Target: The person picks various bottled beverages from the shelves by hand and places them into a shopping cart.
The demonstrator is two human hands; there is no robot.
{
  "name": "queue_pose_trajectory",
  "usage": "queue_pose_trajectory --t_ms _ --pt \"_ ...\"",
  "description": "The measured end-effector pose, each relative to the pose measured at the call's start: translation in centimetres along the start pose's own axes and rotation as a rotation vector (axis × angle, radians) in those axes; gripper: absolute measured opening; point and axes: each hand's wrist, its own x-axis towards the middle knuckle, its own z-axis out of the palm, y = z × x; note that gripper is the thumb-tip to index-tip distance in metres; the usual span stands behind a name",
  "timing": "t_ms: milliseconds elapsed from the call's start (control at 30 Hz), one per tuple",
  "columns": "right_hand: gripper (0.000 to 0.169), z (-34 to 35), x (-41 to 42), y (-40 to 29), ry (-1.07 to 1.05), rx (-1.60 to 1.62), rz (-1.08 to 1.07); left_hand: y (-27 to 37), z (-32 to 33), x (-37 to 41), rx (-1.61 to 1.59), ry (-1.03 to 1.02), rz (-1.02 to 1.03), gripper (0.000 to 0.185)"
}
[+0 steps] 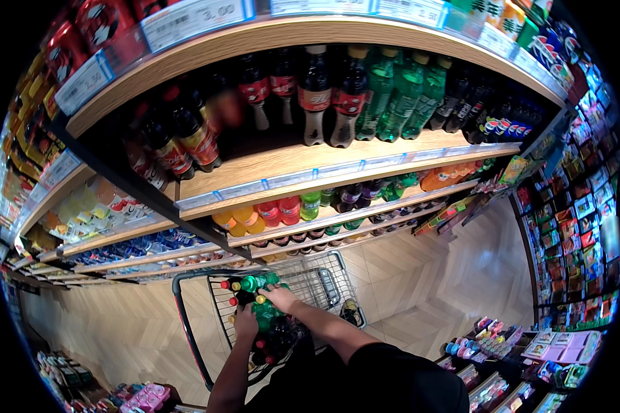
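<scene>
Both my hands reach down into a wire shopping cart [310, 279] holding several soda bottles. My right hand [279, 298] lies on the green plastic bottles [263, 281], its fingers by a yellow cap. My left hand [246, 320] is at a dark bottle with a red cap [244, 298], left of another green bottle [264, 316]. Whether either hand grips a bottle is not clear. More dark bottles [279, 335] with red caps lie in the cart nearer my body. Ahead, cola bottles [315, 98] and green bottles [387, 98] stand on a wooden shelf.
Wooden shelf edges [351, 178] with price strips jut out above the cart's far side. The cart's handle [186, 330] is at the left. Lower shelves hold orange, red and green drinks [289, 210]. Packaged goods fill a rack [573, 232] at the right, and a display [496, 346] stands lower right.
</scene>
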Motion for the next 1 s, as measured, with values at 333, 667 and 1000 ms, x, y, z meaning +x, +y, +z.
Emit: queue_pose_trajectory --t_ms 333,667,1000 --pt "0.063 -14.2 -12.1 0.4 0.516 0.424 0.125 -1.2 1.4 1.8 0.040 0.043 -0.031 0.041" --pt "0.059 -49.2 -30.0 1.8 1.249 0.237 0.056 -3.7 3.5 2.5 -0.053 0.218 0.009 0.041" --pt "0.055 -64.0 -29.3 10.4 1.285 -0.073 0.149 -2.2 4.3 2.8 -0.152 0.288 -0.045 0.044"
